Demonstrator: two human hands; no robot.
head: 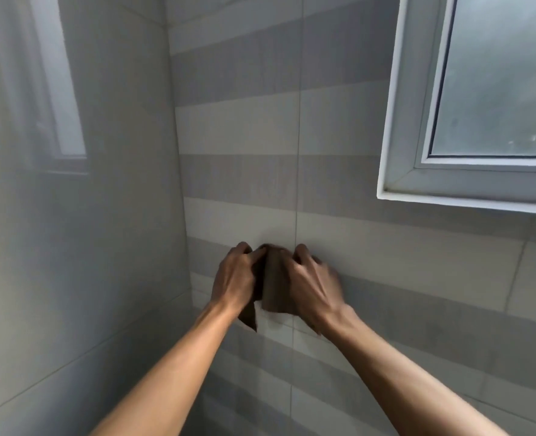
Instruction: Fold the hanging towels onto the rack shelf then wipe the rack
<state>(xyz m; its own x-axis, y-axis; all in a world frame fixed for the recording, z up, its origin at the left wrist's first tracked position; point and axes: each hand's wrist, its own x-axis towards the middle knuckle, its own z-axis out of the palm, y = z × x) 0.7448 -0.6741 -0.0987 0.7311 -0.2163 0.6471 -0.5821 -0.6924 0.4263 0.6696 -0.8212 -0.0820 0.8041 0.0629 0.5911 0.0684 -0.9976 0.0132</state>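
Note:
A small brown towel (274,284) is held up in front of the striped tiled wall, bunched between both hands. My left hand (235,278) grips its left edge with curled fingers, and a corner of cloth hangs down below that wrist. My right hand (314,284) grips the right edge, slightly blurred. The two hands are close together at chest height. No rack or shelf shows in this view.
A white-framed frosted window (468,171) sits at the upper right. The grey-and-white striped wall (386,262) meets a glossy grey side wall (87,247) in a corner just left of my hands.

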